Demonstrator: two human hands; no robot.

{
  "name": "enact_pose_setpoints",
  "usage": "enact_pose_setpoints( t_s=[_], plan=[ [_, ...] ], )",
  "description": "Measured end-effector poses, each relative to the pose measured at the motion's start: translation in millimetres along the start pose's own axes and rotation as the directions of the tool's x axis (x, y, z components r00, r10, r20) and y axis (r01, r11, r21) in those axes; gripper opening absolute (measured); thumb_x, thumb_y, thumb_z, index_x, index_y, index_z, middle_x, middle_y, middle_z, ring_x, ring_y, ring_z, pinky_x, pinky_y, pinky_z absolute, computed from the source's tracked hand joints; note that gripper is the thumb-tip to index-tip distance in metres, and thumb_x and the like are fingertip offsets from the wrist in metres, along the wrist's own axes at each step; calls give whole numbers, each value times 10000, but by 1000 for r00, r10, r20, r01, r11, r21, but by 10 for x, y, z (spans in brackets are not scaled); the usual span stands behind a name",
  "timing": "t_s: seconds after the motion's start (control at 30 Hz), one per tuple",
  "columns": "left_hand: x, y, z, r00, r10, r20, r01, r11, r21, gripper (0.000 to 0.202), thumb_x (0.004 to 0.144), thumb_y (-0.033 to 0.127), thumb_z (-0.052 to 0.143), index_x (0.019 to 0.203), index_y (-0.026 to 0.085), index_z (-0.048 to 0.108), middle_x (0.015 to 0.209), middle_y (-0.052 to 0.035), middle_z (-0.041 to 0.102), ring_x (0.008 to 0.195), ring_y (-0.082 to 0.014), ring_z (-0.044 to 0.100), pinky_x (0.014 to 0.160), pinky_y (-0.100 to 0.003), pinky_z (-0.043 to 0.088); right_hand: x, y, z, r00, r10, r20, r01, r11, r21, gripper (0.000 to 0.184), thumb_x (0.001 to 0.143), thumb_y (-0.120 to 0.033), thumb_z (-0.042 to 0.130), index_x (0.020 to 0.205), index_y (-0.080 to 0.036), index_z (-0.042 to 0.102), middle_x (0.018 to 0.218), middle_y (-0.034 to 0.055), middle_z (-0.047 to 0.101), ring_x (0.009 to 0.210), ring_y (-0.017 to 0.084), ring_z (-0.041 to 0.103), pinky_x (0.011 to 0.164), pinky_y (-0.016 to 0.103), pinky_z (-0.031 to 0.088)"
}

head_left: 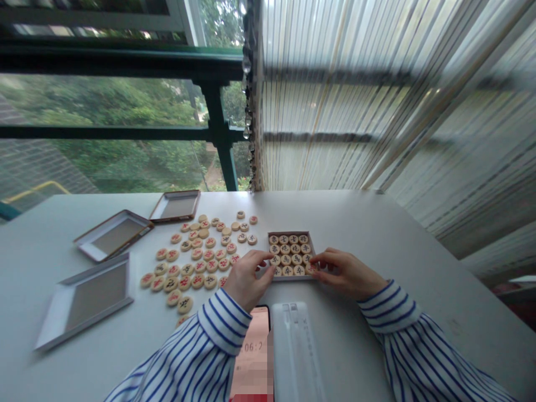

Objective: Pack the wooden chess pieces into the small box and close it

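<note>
A shallow box [288,278] holds rows of round wooden Chinese chess pieces, mostly with dark characters. At its left side is my left hand [248,276], its curled index finger and thumb gripping the box's edge beside the left-column pieces. My right hand [349,272] reaches the lower right corner. There its thumb and fingers pinch a Chinese chess piece [311,268] with a red character, sitting in the bottom row. Loose Chinese chess pieces [197,281], red and dark-marked, lie scattered left of my left hand, some face down.
Three open box parts lie on the left: a white tray [128,279], a brown-edged tray [142,219] and another brown-edged tray [195,206] farther back. Near me are a phone [256,357] and a long translucent case [295,346]. A string curtain [335,100] hangs behind the white table [402,245].
</note>
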State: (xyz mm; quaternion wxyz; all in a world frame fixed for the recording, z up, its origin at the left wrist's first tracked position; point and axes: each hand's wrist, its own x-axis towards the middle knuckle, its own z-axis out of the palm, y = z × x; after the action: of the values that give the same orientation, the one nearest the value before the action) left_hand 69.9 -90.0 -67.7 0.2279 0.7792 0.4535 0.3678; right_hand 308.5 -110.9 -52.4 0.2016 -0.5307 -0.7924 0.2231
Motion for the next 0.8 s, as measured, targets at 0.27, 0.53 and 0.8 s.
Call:
enact_pose_setpoints(
  t_s=[0.27,0.53,0.8],
  plan=[
    [2,-7,7,1000,15,4,-15,1000,-2,165,727,195,555,877,155,612,795,-48,639,668,-124,598,562,-226,503,-3,-3,2,1000,3,1,-3,1000,3,264,771,-366,522,932,-194,640,735,34,564,605,114,498,593,249,423],
    [-6,-12,11,1000,0,12,0,1000,-15,168,727,192,556,882,151,609,802,-48,634,682,-127,594,573,-234,499,-2,-1,2,1000,5,17,-5,1000,2,252,775,-353,518,932,-188,625,744,31,564,623,116,501,606,250,418],
    [-4,-1,-2,1000,-10,14,10,1000,-14,172,732,196,553,888,147,610,808,-50,629,687,-126,591,570,-229,496,-8,27,9,1000,10,-4,-10,1000,5,286,760,-367,534,957,-174,608,741,29,568,612,114,498,593,245,416]
  ],
)
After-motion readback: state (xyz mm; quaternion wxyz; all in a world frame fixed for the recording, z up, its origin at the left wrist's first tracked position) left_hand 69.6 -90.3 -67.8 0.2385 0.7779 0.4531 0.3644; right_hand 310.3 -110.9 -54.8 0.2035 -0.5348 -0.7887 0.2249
